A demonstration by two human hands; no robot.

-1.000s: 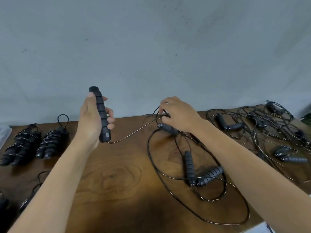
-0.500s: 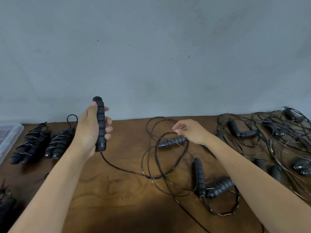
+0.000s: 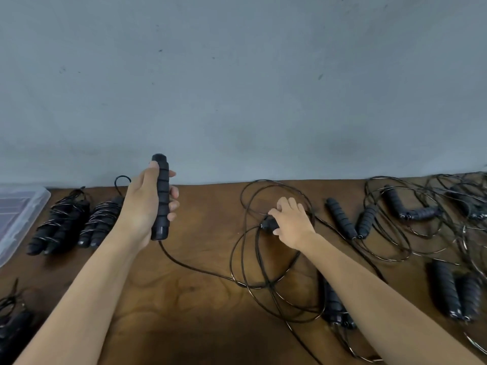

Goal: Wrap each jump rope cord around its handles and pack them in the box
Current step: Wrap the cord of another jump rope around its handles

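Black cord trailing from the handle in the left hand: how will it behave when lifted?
Probably floppy: the cord sags from the handle in the left hand and lies in loose loops on the table. Likely springy and snag-prone, since the coils overlap.

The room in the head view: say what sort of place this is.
Probably a plain packing workstation, not a gym: a bare wooden table against a blank grey wall, loose jump ropes heaped on one side, wrapped bundles beside a clear plastic box on the other.
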